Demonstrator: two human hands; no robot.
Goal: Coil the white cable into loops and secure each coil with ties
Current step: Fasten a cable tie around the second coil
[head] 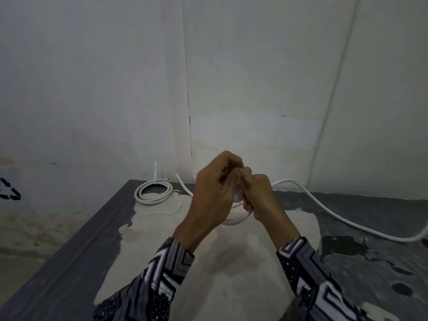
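Observation:
A finished coil of white cable (153,190) lies at the back left of the table, bound by a white tie (155,172) whose tail sticks straight up. My left hand (214,192) and my right hand (259,196) meet above the table's middle, fingers curled round a small coil of white cable (236,220) that hangs below them. A pale thin thing is pinched between the fingertips; it is too blurred to name. From the hands a long white cable (335,215) runs right, off the table's edge. Another short cable end (184,185) shows behind my left hand.
The table (69,262) is dark grey with a large worn pale patch in the middle. It stands in a corner of white walls. A thin white string (171,210) lies on the patch near the tied coil. A vertical pipe runs up the right wall (335,93).

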